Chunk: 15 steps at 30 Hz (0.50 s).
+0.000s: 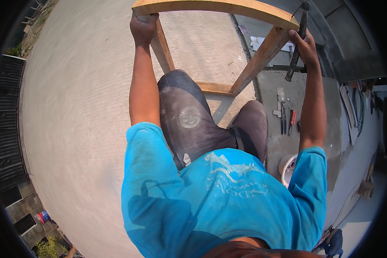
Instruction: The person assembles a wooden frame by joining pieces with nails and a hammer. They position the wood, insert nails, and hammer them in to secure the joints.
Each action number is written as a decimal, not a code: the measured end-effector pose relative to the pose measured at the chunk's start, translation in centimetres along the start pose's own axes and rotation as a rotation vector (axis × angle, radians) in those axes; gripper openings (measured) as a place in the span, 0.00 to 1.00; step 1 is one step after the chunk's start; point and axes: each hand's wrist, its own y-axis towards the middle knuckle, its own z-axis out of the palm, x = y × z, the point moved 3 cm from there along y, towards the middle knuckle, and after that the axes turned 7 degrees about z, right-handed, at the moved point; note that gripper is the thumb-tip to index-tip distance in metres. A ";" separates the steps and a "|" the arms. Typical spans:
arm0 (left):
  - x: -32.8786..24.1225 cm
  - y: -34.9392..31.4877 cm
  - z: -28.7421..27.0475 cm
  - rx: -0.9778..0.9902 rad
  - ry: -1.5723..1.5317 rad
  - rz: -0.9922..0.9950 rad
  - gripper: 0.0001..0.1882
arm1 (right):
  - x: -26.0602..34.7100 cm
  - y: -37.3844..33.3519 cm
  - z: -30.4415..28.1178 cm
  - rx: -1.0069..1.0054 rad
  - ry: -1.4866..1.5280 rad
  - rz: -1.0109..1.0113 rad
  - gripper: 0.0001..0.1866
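A rectangular wooden frame (215,6) is held upright in front of me, its lower bar resting near my knees. My left hand (142,31) is closed around its upper left corner. At the upper right corner, my right hand (306,49) grips a hammer (293,64) by its dark handle, with the head up beside the corner. The thumb of that hand lies against the frame's wood. The fingers behind the handle are partly hidden.
On the grey ledge at my right lie pliers (283,118), a red-handled tool (292,118) and a pale scraper-like piece (281,95). A white bucket (287,168) stands by my right hip. Pale concrete floor (81,129) spreads to the left.
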 end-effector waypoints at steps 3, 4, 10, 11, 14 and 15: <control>0.4 -0.1 -0.7 -0.011 -0.013 -0.005 0.21 | -0.4 0.6 0.9 0.016 -0.028 -0.012 0.25; 0.3 0.0 -1.1 -0.006 0.014 -0.012 0.21 | -0.5 1.0 1.0 0.024 -0.046 -0.015 0.26; -0.1 0.8 -0.2 0.025 0.021 0.016 0.19 | 2.3 0.4 2.0 0.049 0.099 -0.073 0.30; -0.2 0.8 0.0 0.025 0.016 0.008 0.19 | 2.2 0.4 1.9 0.048 0.077 -0.074 0.30; 0.9 1.0 0.2 0.031 0.001 -0.007 0.19 | 1.7 0.7 1.3 0.037 0.014 -0.065 0.31; 1.5 0.9 0.7 0.036 -0.010 -0.013 0.19 | 2.0 0.4 1.0 0.016 -0.013 -0.051 0.31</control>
